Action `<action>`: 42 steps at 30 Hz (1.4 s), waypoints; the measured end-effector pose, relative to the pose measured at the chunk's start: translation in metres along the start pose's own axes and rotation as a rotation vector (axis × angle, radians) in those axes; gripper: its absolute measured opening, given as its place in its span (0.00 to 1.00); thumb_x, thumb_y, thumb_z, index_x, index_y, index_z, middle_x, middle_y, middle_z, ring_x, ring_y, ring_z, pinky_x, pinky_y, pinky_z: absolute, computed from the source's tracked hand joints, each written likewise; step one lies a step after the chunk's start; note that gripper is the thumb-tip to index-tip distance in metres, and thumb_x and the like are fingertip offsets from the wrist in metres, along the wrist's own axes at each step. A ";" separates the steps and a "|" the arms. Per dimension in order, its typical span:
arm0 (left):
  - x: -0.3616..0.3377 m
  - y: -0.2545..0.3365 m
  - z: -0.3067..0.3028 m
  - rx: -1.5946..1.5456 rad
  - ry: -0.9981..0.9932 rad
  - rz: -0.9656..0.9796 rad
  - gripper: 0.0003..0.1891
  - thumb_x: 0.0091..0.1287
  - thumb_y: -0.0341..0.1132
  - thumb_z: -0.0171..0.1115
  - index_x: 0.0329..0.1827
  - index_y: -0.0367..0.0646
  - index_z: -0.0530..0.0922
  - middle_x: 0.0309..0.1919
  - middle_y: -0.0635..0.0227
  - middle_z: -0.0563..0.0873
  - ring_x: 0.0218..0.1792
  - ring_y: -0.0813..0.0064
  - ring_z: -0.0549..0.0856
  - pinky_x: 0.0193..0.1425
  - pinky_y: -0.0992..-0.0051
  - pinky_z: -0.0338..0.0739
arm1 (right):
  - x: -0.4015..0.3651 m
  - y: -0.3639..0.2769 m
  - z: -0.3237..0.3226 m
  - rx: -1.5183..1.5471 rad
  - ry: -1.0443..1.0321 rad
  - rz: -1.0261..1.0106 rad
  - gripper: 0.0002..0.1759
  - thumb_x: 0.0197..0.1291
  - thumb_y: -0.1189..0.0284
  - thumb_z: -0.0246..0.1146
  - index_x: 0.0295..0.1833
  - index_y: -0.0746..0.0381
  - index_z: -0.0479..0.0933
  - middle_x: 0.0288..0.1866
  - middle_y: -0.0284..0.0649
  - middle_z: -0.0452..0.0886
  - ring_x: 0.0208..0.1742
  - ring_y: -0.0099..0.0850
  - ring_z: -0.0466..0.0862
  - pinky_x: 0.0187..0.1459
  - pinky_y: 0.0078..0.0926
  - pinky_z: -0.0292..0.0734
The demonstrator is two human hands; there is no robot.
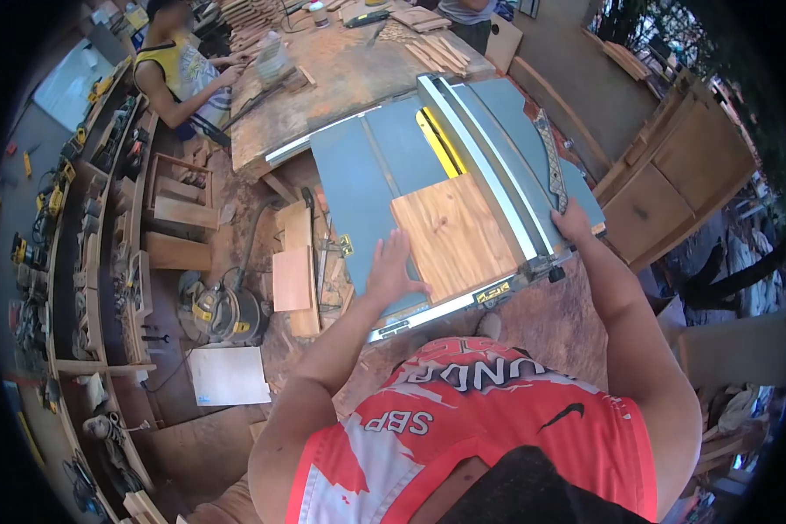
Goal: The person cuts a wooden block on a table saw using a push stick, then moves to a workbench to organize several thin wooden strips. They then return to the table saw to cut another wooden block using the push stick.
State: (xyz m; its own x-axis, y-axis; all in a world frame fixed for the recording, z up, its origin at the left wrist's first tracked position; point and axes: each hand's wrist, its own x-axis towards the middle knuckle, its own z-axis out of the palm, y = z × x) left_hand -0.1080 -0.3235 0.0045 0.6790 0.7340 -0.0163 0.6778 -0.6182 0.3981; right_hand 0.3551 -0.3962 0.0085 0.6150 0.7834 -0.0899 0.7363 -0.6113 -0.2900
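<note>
A square wooden board [454, 236] lies flat on the grey table of a table saw [345, 179], its right edge alongside the long metal fence [476, 153]. Beyond the board's far edge shows the yellow insert [441, 142] around the blade slot. My left hand [391, 266] rests with spread fingers at the board's left edge, near its front corner. To the right of the fence, my right hand [573, 222] has its fingers curled at the near end of a dark patterned push stick [552, 162].
Behind the saw is a large workbench [323, 79] with wood strips. A person [179, 74] stands at its left, another [469, 17] at the back. Tool shelves [96, 236] line the left; a shop vacuum [223, 306] and a wooden cabinet [672, 175] flank the saw.
</note>
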 end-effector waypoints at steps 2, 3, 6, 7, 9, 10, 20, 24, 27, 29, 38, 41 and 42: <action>0.001 -0.001 0.002 0.004 0.004 -0.004 0.73 0.37 0.65 0.79 0.79 0.28 0.49 0.78 0.42 0.56 0.82 0.54 0.51 0.83 0.53 0.40 | 0.000 -0.001 0.000 -0.002 -0.002 0.005 0.33 0.58 0.52 0.65 0.58 0.68 0.70 0.53 0.63 0.81 0.57 0.57 0.81 0.60 0.49 0.75; 0.000 -0.002 0.004 0.006 0.000 -0.004 0.73 0.37 0.65 0.79 0.79 0.29 0.49 0.79 0.43 0.56 0.82 0.54 0.51 0.83 0.53 0.41 | 0.001 -0.001 0.000 -0.006 -0.008 0.001 0.33 0.58 0.52 0.65 0.58 0.68 0.70 0.53 0.63 0.81 0.57 0.57 0.81 0.60 0.49 0.75; 0.001 -0.002 0.004 0.004 0.028 0.011 0.75 0.33 0.67 0.79 0.79 0.28 0.50 0.78 0.42 0.58 0.81 0.52 0.53 0.82 0.51 0.43 | -0.002 0.003 0.007 0.001 -0.011 0.020 0.33 0.59 0.52 0.65 0.58 0.68 0.71 0.53 0.64 0.81 0.57 0.57 0.81 0.60 0.49 0.75; 0.001 -0.002 0.005 -0.011 0.017 0.006 0.75 0.33 0.67 0.79 0.79 0.28 0.50 0.78 0.42 0.58 0.81 0.52 0.53 0.82 0.51 0.43 | -0.003 -0.001 0.003 0.003 -0.001 0.005 0.33 0.59 0.52 0.65 0.59 0.68 0.71 0.53 0.64 0.81 0.57 0.58 0.81 0.60 0.50 0.75; 0.000 -0.002 0.005 0.008 0.042 0.007 0.74 0.33 0.67 0.78 0.79 0.29 0.50 0.77 0.42 0.59 0.81 0.52 0.53 0.82 0.50 0.44 | -0.002 -0.002 0.000 -0.007 0.000 0.001 0.33 0.59 0.52 0.64 0.59 0.68 0.71 0.53 0.64 0.81 0.57 0.58 0.81 0.60 0.50 0.75; 0.000 -0.002 0.005 -0.003 0.027 0.009 0.74 0.33 0.67 0.78 0.79 0.29 0.50 0.77 0.42 0.59 0.81 0.52 0.53 0.82 0.50 0.44 | -0.002 -0.001 0.001 -0.001 0.003 -0.005 0.33 0.59 0.52 0.64 0.59 0.68 0.70 0.54 0.65 0.81 0.57 0.58 0.81 0.60 0.50 0.75; -0.008 -0.003 0.000 0.024 0.029 0.093 0.71 0.35 0.67 0.78 0.79 0.33 0.54 0.77 0.42 0.61 0.81 0.53 0.55 0.82 0.53 0.45 | -0.002 -0.005 0.003 -0.034 0.003 0.035 0.33 0.60 0.52 0.63 0.59 0.68 0.70 0.51 0.64 0.82 0.54 0.58 0.83 0.58 0.52 0.76; -0.007 -0.008 0.006 0.030 0.051 0.121 0.70 0.36 0.67 0.76 0.79 0.33 0.55 0.76 0.40 0.60 0.80 0.53 0.56 0.83 0.54 0.46 | 0.002 -0.004 0.007 -0.032 0.025 0.048 0.32 0.60 0.52 0.63 0.58 0.68 0.70 0.49 0.64 0.83 0.54 0.58 0.83 0.58 0.52 0.76; -0.007 -0.006 0.007 0.046 0.044 0.117 0.69 0.36 0.68 0.75 0.79 0.33 0.55 0.76 0.39 0.60 0.80 0.53 0.56 0.82 0.54 0.46 | 0.000 -0.005 0.003 -0.056 0.021 0.023 0.32 0.60 0.52 0.63 0.58 0.68 0.70 0.50 0.64 0.83 0.54 0.58 0.83 0.58 0.51 0.76; -0.005 -0.007 0.008 0.062 0.061 0.117 0.69 0.37 0.68 0.75 0.79 0.33 0.55 0.76 0.39 0.60 0.80 0.53 0.56 0.82 0.54 0.46 | 0.002 -0.003 0.005 -0.036 0.042 0.021 0.32 0.59 0.52 0.63 0.58 0.67 0.70 0.50 0.63 0.83 0.54 0.58 0.83 0.58 0.51 0.76; -0.006 -0.007 0.008 0.053 0.045 0.108 0.70 0.35 0.70 0.74 0.79 0.33 0.55 0.76 0.41 0.61 0.80 0.53 0.57 0.82 0.54 0.46 | -0.002 -0.005 0.003 -0.028 0.058 0.021 0.31 0.60 0.54 0.64 0.57 0.68 0.70 0.48 0.63 0.83 0.52 0.57 0.83 0.58 0.51 0.76; -0.004 -0.008 0.008 0.058 0.050 0.116 0.70 0.34 0.70 0.75 0.78 0.33 0.57 0.76 0.41 0.63 0.80 0.52 0.57 0.82 0.53 0.47 | -0.007 -0.009 -0.004 -0.017 0.051 0.010 0.31 0.60 0.54 0.65 0.57 0.68 0.70 0.47 0.62 0.83 0.52 0.57 0.83 0.57 0.51 0.77; -0.004 -0.008 0.009 0.041 0.058 0.121 0.70 0.33 0.70 0.75 0.78 0.33 0.57 0.75 0.41 0.63 0.79 0.51 0.58 0.82 0.53 0.47 | -0.008 -0.010 -0.005 -0.012 0.051 0.001 0.31 0.60 0.54 0.65 0.56 0.69 0.69 0.46 0.62 0.83 0.51 0.57 0.83 0.56 0.51 0.77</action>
State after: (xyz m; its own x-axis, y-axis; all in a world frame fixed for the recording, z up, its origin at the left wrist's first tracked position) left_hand -0.1139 -0.3238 -0.0067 0.7400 0.6675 0.0827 0.6035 -0.7133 0.3564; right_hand 0.3442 -0.3969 0.0168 0.6289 0.7764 -0.0415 0.7390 -0.6134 -0.2786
